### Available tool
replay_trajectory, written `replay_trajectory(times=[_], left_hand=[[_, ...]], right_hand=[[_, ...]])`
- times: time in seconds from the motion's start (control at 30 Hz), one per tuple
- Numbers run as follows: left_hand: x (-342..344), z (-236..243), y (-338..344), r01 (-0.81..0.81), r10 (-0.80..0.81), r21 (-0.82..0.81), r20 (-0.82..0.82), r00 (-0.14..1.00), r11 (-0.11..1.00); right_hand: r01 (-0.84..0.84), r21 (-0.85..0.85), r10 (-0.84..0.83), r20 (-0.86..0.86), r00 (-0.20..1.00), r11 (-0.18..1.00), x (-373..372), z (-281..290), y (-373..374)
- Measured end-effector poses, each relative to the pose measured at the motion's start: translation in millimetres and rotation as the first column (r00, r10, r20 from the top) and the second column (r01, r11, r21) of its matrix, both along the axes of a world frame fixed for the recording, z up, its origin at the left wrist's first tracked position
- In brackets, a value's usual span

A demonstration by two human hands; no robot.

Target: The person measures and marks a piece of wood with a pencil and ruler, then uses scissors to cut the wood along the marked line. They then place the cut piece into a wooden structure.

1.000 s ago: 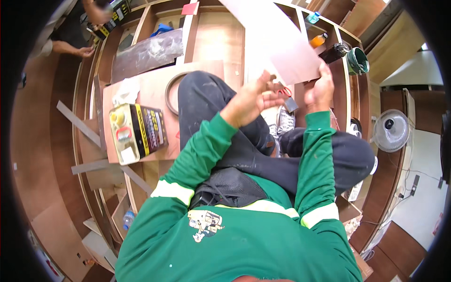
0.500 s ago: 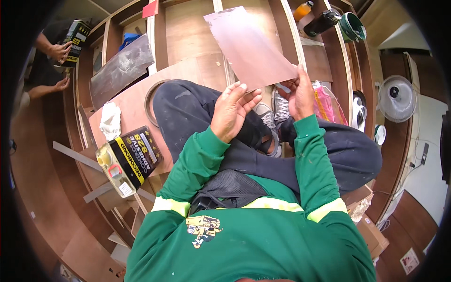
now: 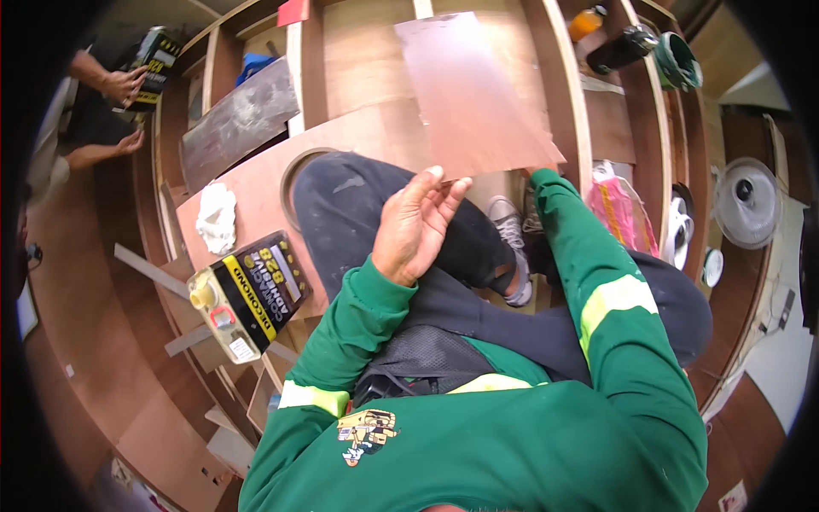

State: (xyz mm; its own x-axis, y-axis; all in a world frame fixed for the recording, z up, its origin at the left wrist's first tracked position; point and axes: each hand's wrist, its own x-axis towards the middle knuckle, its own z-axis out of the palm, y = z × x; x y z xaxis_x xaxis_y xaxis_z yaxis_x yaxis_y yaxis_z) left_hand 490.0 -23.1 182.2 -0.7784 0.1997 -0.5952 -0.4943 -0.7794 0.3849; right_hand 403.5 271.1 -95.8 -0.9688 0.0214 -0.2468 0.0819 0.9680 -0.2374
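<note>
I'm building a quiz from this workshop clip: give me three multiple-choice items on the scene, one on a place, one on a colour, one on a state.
1. Where does the black-and-yellow rectangular can lie?
A. left of the person's legs
B. on the round white fan
C. in the person's left hand

2. What colour are the person's long sleeves?
A. red
B. green
C. white

3. How is the left hand?
A. clenched in a fist
B. shut on the can
C. open, fingertips at the edge of the thin pinkish-brown sheet

Answers: 1 A, it lies on its side on the wooden panel at the left; 2 B, both sleeves are green with yellow bands; 3 C, the fingers are spread at the sheet's lower edge.
</note>
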Motion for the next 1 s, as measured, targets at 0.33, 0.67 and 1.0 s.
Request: replay_trajectory(times=[0.33, 0.67, 1.0], left_hand=[[16, -26, 9, 0.019, -0.019, -0.015, -0.039, 0.999, 1.000], [14, -24, 9, 0.177, -0.180, -0.044, -0.085, 0.980, 0.983], [16, -40, 7, 0.091, -0.095, -0.031, -0.170, 0.981, 0.995]], right_hand=[[0.009, -0.192, 0.027, 0.188, 0.982, 0.981, -39, 25, 17], [0.102, -0.095, -0.086, 0.157, 0.984, 0.990, -49, 101, 37], [0.386, -0.729, -0.311, 0.245, 0.918, 0.566, 90, 333, 11]])
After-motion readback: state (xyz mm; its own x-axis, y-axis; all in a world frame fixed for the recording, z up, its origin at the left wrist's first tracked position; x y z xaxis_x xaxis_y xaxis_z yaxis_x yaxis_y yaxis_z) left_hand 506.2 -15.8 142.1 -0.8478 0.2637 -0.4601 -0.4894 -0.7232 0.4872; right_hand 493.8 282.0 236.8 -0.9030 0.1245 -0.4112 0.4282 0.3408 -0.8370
